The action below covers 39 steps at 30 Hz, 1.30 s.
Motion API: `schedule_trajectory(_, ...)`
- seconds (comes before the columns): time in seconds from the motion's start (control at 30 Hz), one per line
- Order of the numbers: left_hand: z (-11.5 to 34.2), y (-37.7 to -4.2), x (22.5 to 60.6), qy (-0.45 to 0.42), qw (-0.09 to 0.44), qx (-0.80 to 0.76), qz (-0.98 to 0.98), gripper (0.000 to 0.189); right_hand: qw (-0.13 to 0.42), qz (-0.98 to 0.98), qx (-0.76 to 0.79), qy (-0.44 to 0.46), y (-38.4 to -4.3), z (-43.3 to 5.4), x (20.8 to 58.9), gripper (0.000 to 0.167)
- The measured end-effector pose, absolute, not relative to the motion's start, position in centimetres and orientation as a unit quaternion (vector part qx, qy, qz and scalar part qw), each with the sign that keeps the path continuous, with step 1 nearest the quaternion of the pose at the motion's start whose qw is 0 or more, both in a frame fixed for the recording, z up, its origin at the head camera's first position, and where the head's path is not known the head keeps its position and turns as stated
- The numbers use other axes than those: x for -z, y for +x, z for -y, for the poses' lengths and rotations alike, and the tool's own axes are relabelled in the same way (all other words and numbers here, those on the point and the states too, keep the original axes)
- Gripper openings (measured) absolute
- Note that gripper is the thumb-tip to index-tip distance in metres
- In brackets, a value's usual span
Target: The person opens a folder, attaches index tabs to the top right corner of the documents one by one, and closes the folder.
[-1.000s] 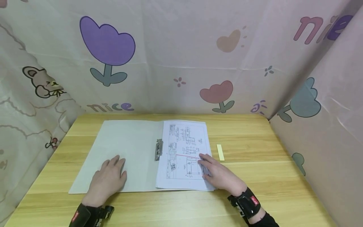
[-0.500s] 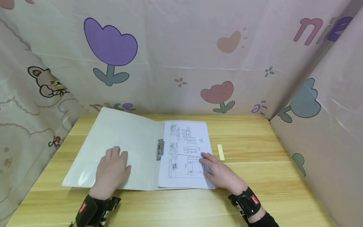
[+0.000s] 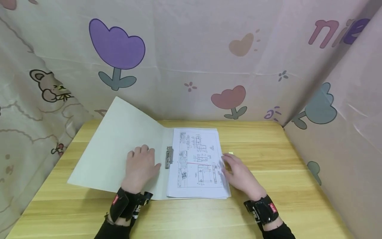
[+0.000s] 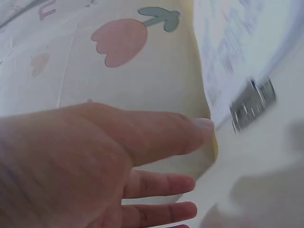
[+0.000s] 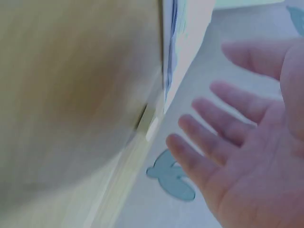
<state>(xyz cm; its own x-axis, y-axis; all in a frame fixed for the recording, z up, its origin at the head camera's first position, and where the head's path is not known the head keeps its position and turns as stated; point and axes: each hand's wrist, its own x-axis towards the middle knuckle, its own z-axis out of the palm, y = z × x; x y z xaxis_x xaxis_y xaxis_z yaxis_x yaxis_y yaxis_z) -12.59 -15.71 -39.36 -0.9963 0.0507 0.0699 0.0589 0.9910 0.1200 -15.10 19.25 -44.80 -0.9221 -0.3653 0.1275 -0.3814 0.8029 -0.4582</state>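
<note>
A pale file folder (image 3: 102, 156) lies spread on the table, its left cover tilted up off the wood. On its right half sits a stack of papers (image 3: 194, 191), the top sheet bearing printed technical drawings and a red line. A metal clip (image 3: 169, 157) stands by the papers' left edge. My left hand (image 3: 139, 169) is over the inner side of the raised cover, its fingers extended in the left wrist view. Along the papers' right edge is my right hand (image 3: 240, 172), fingers apart and nothing in its palm (image 5: 261, 166).
A small yellow strip (image 3: 230, 153) lies right of the papers, mostly hidden behind my right hand. The wooden table (image 3: 191, 219) meets a printed cloth backdrop (image 3: 179, 49) at its back edge, with cloth at both sides too.
The folder's left cover has risen from lying flat to a steeper tilt. My left hand has moved right and up with it. My right hand has slid right, off the drawings to the paper edge.
</note>
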Motion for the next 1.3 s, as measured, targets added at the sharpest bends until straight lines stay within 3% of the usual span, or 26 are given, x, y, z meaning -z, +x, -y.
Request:
schedule_trajectory(0.13,14.0,-13.9,39.8,-0.039,0.028,0.084,0.995,0.053,0.047,0.961,-0.236,0.134,-16.1,-20.1,44.7,0.054)
schedule_trajectory(0.33,11.5,-15.6,41.4,-0.067,0.018,0.126,0.990,0.052,0.025,0.973,-0.224,0.058,-17.1,-20.6,44.8,0.061)
schedule_trajectory(0.8,9.1,-17.1,44.3,-0.168,-0.017,0.164,0.972,0.049,-0.018,0.974,-0.224,0.028,-18.0,-20.4,44.8,0.053)
schedule_trajectory(1.3,9.1,-17.1,44.8,-0.160,-0.016,0.179,0.971,0.046,0.073,0.922,-0.377,0.050,-19.2,-15.5,43.4,0.048)
